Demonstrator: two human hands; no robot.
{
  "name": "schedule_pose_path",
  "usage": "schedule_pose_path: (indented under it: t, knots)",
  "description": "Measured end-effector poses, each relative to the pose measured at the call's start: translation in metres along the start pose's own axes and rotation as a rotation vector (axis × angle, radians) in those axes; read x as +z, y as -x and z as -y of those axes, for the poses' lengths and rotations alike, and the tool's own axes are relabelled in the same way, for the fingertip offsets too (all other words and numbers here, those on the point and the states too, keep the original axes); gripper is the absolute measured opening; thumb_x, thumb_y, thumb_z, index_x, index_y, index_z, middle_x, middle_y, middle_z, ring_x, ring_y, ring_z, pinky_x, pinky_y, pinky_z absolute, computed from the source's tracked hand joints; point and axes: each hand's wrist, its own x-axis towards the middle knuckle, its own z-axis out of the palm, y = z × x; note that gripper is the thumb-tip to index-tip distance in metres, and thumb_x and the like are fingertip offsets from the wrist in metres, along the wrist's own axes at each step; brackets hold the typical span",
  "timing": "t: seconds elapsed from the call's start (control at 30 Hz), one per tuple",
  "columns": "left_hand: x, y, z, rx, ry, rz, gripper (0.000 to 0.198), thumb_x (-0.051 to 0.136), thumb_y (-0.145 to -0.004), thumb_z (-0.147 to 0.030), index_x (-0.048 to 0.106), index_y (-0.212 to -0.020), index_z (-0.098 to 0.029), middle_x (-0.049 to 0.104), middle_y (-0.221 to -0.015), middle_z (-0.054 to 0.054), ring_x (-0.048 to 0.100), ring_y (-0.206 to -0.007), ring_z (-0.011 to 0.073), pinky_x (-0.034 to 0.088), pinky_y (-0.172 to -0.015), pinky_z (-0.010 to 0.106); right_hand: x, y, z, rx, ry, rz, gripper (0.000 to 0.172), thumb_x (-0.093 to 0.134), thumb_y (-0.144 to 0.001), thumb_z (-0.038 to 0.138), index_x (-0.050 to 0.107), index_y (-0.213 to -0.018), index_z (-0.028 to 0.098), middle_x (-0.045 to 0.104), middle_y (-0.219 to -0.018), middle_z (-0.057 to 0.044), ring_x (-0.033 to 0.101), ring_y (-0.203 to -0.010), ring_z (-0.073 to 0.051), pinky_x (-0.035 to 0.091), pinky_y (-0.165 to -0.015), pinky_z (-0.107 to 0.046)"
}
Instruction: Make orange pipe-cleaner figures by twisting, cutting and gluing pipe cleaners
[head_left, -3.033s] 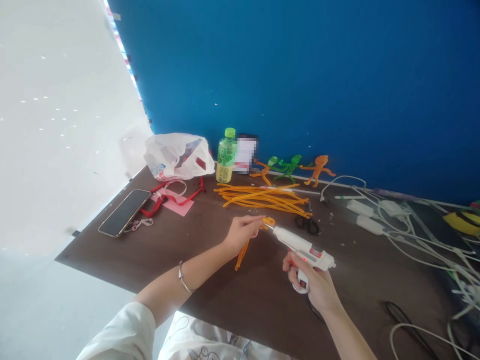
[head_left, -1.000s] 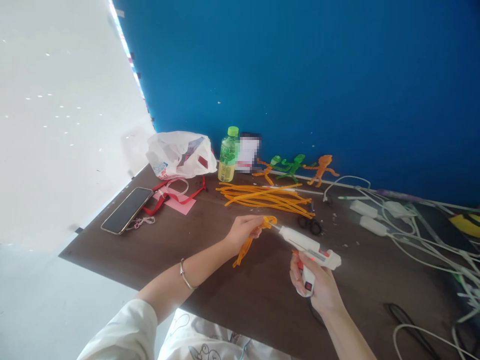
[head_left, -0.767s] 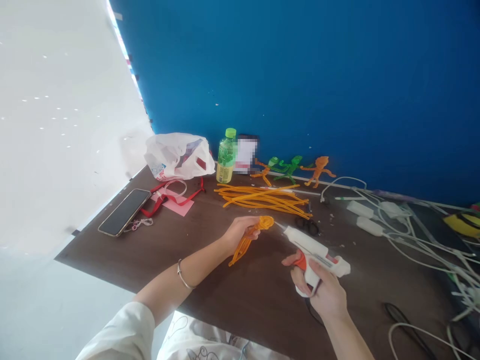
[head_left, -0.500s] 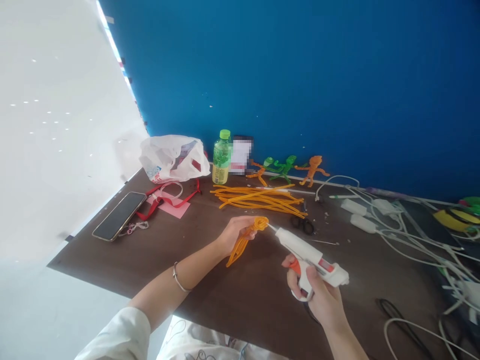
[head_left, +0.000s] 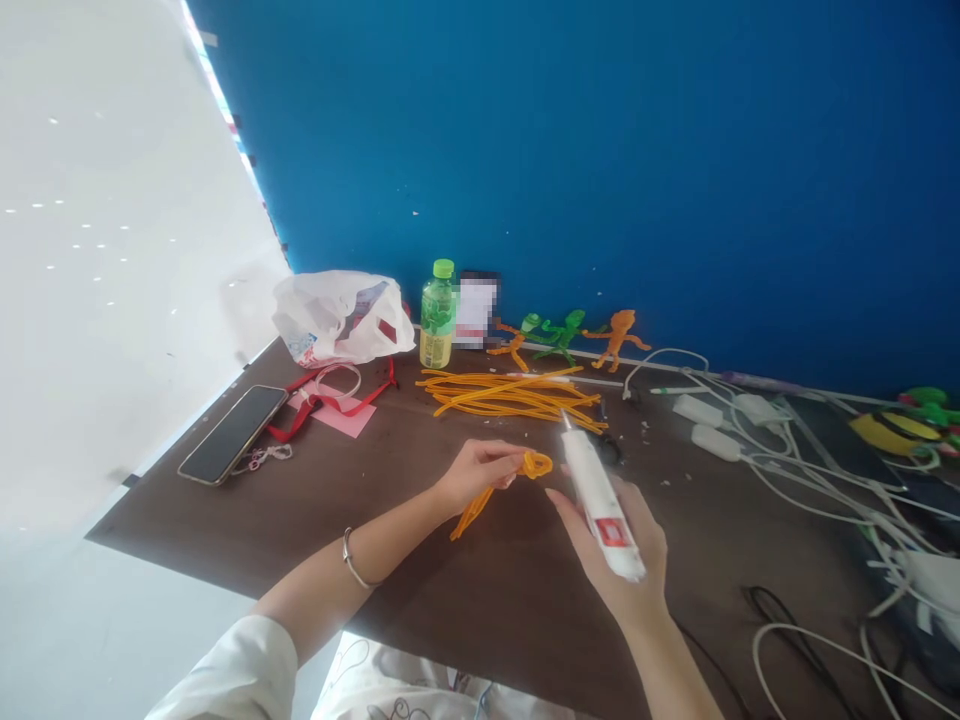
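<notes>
My left hand [head_left: 484, 475] pinches a bent bundle of orange pipe cleaners [head_left: 537, 465]. Its coiled end pokes out past my fingertips, and the loose ends [head_left: 471, 515] hang below my palm. In my right hand [head_left: 630, 560] is a white hot glue gun [head_left: 596, 490], its nozzle angled up and away from me. My right thumb is stretched out toward the coil, apart from it. Beyond both hands lies a pile of straight orange pipe cleaners [head_left: 510, 395]. Dark scissors [head_left: 609, 450] are partly hidden behind the glue gun.
Along the blue wall stand three pipe-cleaner figures [head_left: 566, 335], a green-capped bottle [head_left: 438, 315] and a white plastic bag [head_left: 341, 315]. A phone [head_left: 234, 432] and red ribbon [head_left: 300, 412] lie at the left. White cables and plugs [head_left: 716, 442] tangle at the right.
The glue gun has swung upright, and its nozzle has left the orange coil. My right thumb has come up toward the coil. My left hand keeps its hold, slightly lower.
</notes>
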Motion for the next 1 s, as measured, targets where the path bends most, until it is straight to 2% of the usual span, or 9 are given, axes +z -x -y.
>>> schedule_pose_path:
  t: [0.1, 0.2, 0.43, 0.63, 0.87, 1.0]
  knots:
    - [0.0, 0.0, 0.002, 0.0, -0.05, 0.01, 0.036, 0.067, -0.066, -0.039, 0.07, -0.088, -0.011, 0.05, -0.061, 0.002, 0.036, -0.053, 0.0064, 0.023, -0.049, 0.024, 0.001, -0.009, -0.004, -0.069, -0.026, 0.121, 0.033, 0.063, -0.069, 0.046, 0.058, -0.089, 0.02, 0.066, -0.08, -0.006, 0.062, -0.067, -0.02, 0.046, -0.061, -0.028]
    - [0.001, 0.001, 0.002, 0.014, -0.094, 0.033, 0.035, 0.065, -0.068, -0.039, 0.07, -0.088, -0.011, 0.05, -0.061, 0.002, 0.036, -0.053, 0.0064, 0.025, -0.049, 0.024, 0.002, -0.012, -0.006, -0.059, -0.058, 0.199, 0.031, 0.062, -0.07, 0.046, 0.056, -0.087, 0.02, 0.067, -0.079, -0.005, 0.063, -0.066, -0.02, 0.046, -0.059, -0.027]
    - [0.003, 0.004, -0.002, 0.015, -0.141, 0.074, 0.037, 0.063, -0.069, -0.039, 0.069, -0.094, -0.011, 0.045, -0.057, 0.0, 0.036, -0.053, 0.0065, 0.026, -0.049, 0.023, 0.002, -0.013, -0.008, -0.037, -0.05, 0.184, 0.031, 0.063, -0.069, 0.045, 0.057, -0.088, 0.021, 0.068, -0.086, -0.005, 0.064, -0.073, -0.02, 0.047, -0.061, -0.027]
    - [0.002, 0.002, 0.002, 0.034, -0.176, 0.048, 0.037, 0.065, -0.068, -0.04, 0.07, -0.091, -0.011, 0.05, -0.061, 0.002, 0.039, -0.052, 0.0067, 0.029, -0.049, 0.024, 0.001, -0.015, -0.004, -0.025, -0.028, 0.109, 0.028, 0.063, -0.07, 0.044, 0.059, -0.086, 0.021, 0.068, -0.085, -0.006, 0.064, -0.077, -0.021, 0.047, -0.065, -0.027]
    - [-0.001, 0.002, 0.009, 0.108, -0.293, 0.074, 0.032, 0.065, -0.067, -0.039, 0.071, -0.088, -0.015, 0.054, -0.071, 0.004, 0.046, -0.057, 0.0084, 0.034, -0.052, 0.023, 0.002, -0.023, 0.001, 0.047, -0.106, 0.101, 0.026, 0.064, -0.07, 0.04, 0.061, -0.085, 0.019, 0.066, -0.082, -0.005, 0.061, -0.072, -0.018, 0.048, -0.065, -0.03]
    - [0.0, 0.003, 0.003, 0.038, -0.189, 0.06, 0.033, 0.065, -0.068, -0.039, 0.07, -0.086, -0.012, 0.052, -0.065, 0.003, 0.042, -0.054, 0.0076, 0.03, -0.051, 0.024, 0.002, -0.025, 0.001, 0.132, -0.172, 0.126, 0.027, 0.067, -0.066, 0.039, 0.062, -0.084, 0.019, 0.064, -0.081, -0.004, 0.058, -0.069, -0.017, 0.047, -0.064, -0.03]
